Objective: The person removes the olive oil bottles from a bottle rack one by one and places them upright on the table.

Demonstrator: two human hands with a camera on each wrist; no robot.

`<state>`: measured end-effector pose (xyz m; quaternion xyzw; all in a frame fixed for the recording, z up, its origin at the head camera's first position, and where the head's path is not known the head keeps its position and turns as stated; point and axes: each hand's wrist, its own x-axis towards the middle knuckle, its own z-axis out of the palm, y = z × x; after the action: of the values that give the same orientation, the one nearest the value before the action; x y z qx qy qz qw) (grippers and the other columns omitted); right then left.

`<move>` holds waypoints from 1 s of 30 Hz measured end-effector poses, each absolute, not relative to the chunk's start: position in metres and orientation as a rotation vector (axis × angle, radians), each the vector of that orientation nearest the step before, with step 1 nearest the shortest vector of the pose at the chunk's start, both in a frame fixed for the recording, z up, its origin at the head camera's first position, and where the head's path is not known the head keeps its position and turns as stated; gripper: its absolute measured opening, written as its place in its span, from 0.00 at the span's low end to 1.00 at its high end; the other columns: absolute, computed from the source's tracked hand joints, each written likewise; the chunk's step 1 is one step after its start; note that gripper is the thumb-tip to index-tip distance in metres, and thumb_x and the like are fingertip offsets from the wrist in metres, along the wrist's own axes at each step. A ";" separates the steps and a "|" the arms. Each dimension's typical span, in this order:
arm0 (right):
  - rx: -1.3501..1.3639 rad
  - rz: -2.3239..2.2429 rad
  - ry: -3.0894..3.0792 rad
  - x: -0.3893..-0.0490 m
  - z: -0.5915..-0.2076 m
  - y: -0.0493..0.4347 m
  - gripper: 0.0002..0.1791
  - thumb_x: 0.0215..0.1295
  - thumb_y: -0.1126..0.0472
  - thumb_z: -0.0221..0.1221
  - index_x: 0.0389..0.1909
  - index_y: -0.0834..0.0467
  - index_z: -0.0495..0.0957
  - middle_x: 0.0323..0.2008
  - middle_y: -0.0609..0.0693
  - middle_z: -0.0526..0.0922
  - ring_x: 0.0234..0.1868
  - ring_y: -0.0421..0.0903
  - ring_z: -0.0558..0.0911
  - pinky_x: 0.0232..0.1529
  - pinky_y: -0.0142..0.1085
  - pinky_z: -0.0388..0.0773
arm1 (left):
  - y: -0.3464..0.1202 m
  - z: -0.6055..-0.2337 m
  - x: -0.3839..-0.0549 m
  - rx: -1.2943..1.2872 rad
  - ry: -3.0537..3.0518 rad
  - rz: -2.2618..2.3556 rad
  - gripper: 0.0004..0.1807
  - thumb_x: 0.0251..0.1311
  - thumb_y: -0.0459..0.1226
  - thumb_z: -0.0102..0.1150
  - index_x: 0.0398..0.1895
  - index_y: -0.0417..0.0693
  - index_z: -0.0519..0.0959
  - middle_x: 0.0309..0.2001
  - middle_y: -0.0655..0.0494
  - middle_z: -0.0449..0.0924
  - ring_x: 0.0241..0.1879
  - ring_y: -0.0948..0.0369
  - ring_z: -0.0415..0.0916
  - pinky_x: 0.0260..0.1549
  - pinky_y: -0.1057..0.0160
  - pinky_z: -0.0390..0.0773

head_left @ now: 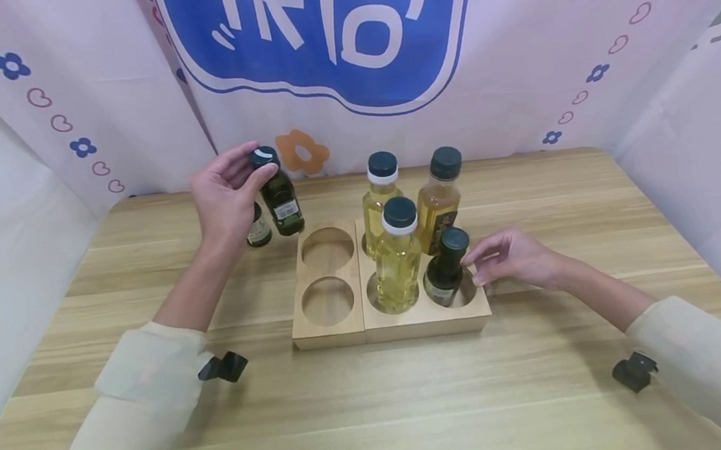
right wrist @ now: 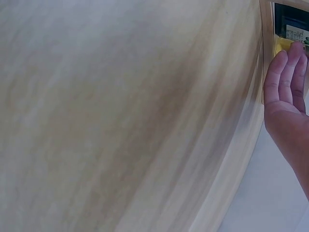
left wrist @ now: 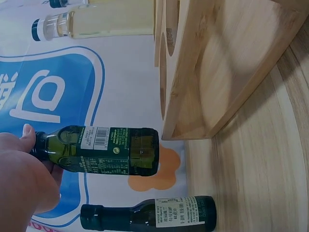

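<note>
My left hand (head_left: 226,202) grips a dark green glass bottle (head_left: 285,207) by its cap and neck. It tilts slightly, in the air beside the wooden rack's left end; its barcode label shows in the left wrist view. Behind that hand a second dark bottle (head_left: 259,229) stands on the table, largely hidden in the head view. My right hand (head_left: 520,260) is at the right of a small dark bottle (head_left: 447,264), which leans in the rack's front right hole. Its fingers are loosely bent near that bottle; whether they touch it I cannot tell.
The wooden rack (head_left: 332,340) has round holes, two of them showing at its left end. Two pale yellow oil bottles with dark caps, one in front (head_left: 397,268) and one behind (head_left: 379,205), stand in it. An amber bottle (head_left: 439,203) is at the back right. A printed cloth (head_left: 323,105) hangs behind the table.
</note>
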<state>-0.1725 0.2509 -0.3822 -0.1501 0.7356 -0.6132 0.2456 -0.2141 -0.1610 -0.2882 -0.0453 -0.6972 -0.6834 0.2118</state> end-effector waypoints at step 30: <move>-0.415 -1.657 2.009 -0.173 -0.382 0.251 0.19 0.58 0.82 0.64 0.40 0.56 0.89 0.44 0.47 0.89 0.37 0.41 0.88 0.43 0.37 0.89 | -0.159 -0.298 -0.231 -0.056 -1.955 -1.903 0.23 0.58 0.24 0.71 0.58 0.28 0.80 0.59 0.34 0.81 0.58 0.52 0.84 0.58 0.65 0.82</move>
<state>-0.1728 0.2514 -0.3818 -0.1525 0.7378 -0.6084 0.2496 -0.2307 -0.1595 -0.2980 -0.0199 -0.7012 -0.6825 0.2052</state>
